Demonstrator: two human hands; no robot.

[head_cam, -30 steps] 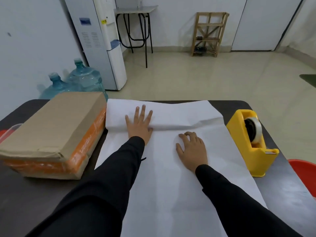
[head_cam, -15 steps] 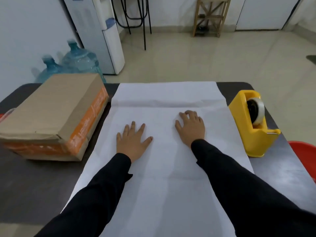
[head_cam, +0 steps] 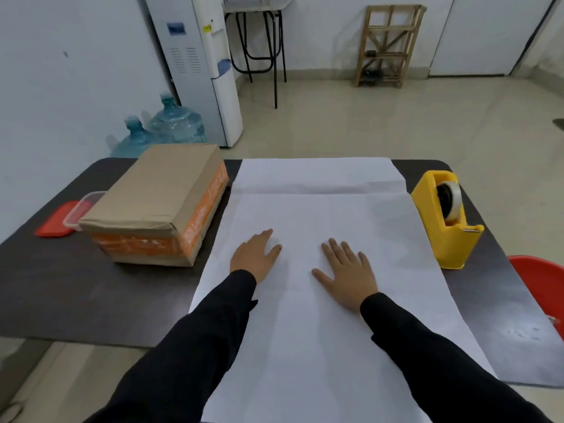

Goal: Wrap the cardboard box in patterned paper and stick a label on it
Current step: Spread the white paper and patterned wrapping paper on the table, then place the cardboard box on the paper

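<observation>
A large sheet of paper [head_cam: 320,215], its white side up, lies spread across the dark table [head_cam: 91,294], with a crease near its far end. My left hand [head_cam: 254,257] rests flat on the sheet, fingers close together. My right hand [head_cam: 346,274] lies flat beside it, fingers spread. Neither hand holds anything. The cardboard box [head_cam: 158,206], brown with orange tape on its sides, sits on the table left of the paper, apart from my left hand.
A yellow tape dispenser [head_cam: 445,221] stands right of the paper. A clear container with a red lid [head_cam: 65,218] sits behind the box at the left. A red chair [head_cam: 540,285] is at the right edge. Water bottles and a dispenser stand beyond the table.
Both hands slid toward me along the paper, away from the far crease, flattening it. The right hand's fingers uncurled and now lie spread flat.
</observation>
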